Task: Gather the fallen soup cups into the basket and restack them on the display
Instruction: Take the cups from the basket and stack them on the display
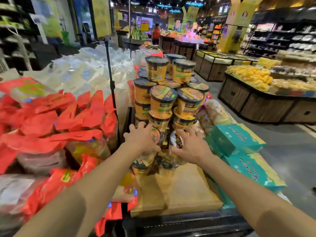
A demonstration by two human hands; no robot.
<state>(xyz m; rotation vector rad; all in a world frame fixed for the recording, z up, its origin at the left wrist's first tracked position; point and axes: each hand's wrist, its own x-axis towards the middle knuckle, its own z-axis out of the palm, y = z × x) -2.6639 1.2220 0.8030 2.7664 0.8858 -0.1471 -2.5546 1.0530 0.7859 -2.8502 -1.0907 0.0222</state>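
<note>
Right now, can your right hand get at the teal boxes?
Probably yes. The teal boxes sit just beside the right hand with nothing between, though its fingers hold a cup it must release first.

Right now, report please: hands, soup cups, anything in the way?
Left hand grips tilted cup, right hand grips second cup. Cup stack stands upright behind. Teal boxes close beside right hand.
</note>
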